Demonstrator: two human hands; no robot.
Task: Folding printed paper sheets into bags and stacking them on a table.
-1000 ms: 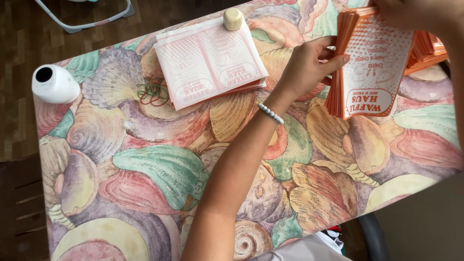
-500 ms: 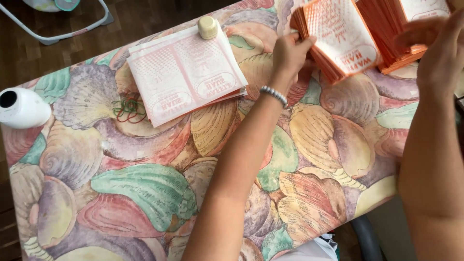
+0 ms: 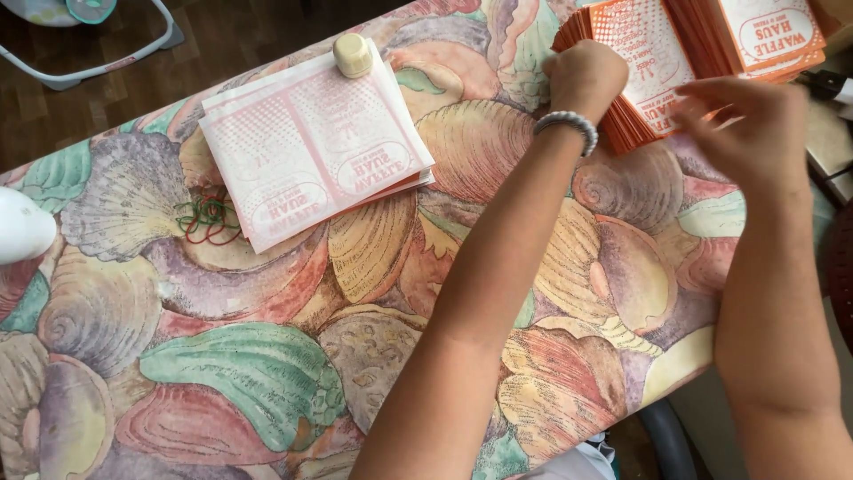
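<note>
1. My left hand is curled shut, knuckles up, at the near left corner of the stack of orange paper bags. It touches the top bag there; I cannot tell whether the fingers pinch a sheet or only press on it.
2. A pale beaded bracelet sits on my left wrist.
3. My right hand is blurred. It hovers over the near right edge of the same stack, fingers loosely spread and pointing left. It looks empty, but the blur keeps me from being sure.
4. The orange stack lies at the far right of the counter, fanned out, printed side up. A second batch of the same bags overlaps it toward the right corner.
5. A flat pile of pale pink-printed bags lies well apart to the left, at an angle.
6. A small cream cap-shaped thing rests on the far edge of that pile.
7. Green and red rubber bands lie just beside the pile's left corner.
8. A white rounded thing is cut off at the left edge.
9. The counter carries a shell-patterned cloth.
</note>
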